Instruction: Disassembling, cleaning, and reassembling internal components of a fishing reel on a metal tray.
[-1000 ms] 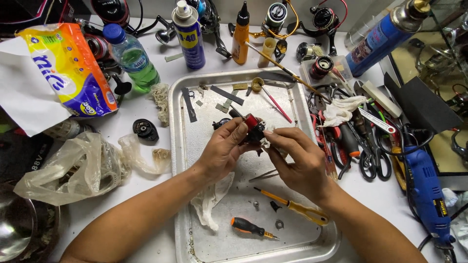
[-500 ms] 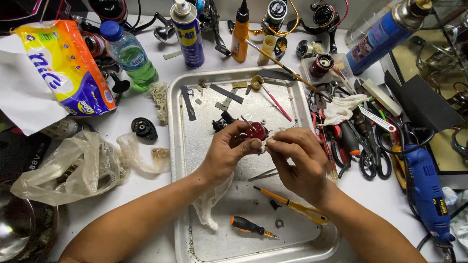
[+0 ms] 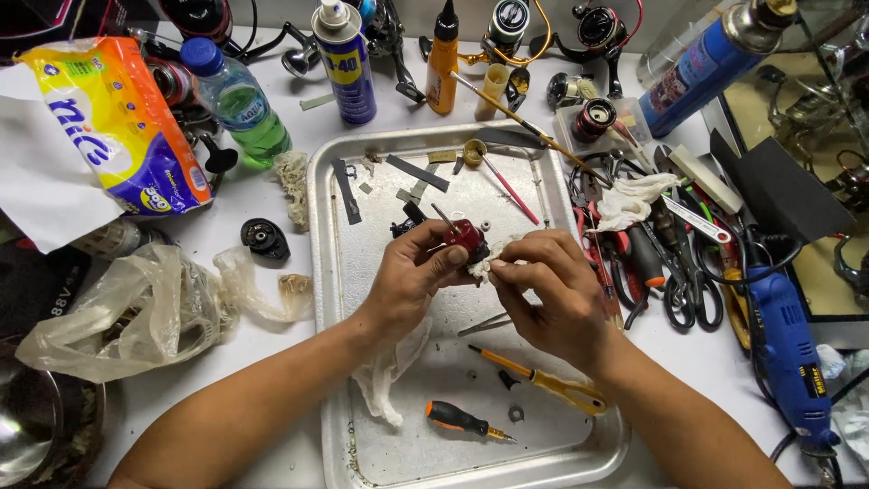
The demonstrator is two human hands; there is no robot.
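Left hand [image 3: 412, 281] grips a small red reel part [image 3: 464, 235] between thumb and fingers, held just above the middle of the metal tray [image 3: 326, 299]. A thin metal shaft sticks up and left from the part. Right hand [image 3: 552, 290] pinches a bit of white cloth [image 3: 482, 264] against the underside of the part, fingertips curled in; both hands meet at the part. More white rag [image 3: 389, 371] hangs below the left wrist and trails onto the tray. On the tray near the right forearm: yellow-handled screwdriver [image 3: 548, 385]; below it, an orange-and-black screwdriver [image 3: 462, 421]; a small washer [image 3: 516, 414] between them. Tray top end has black strips, small scraps and a pink-handled pick [image 3: 509, 188]. Left of tray: black round cap [image 3: 264, 239], crumpled plastic bag [image 3: 136, 312], tissue pack [image 3: 113, 127], green water bottle [image 3: 237, 98]. Behind tray: blue spray can [image 3: 344, 63], orange oil bottle [image 3: 442, 62], several fishing reels along the back edge. Right of tray: pile of pliers and scissors [image 3: 670, 272], blue rotary tool [image 3: 789, 358], blue gas canister [image 3: 706, 63]. Exact contact between cloth and part is partly hidden by the fingers.
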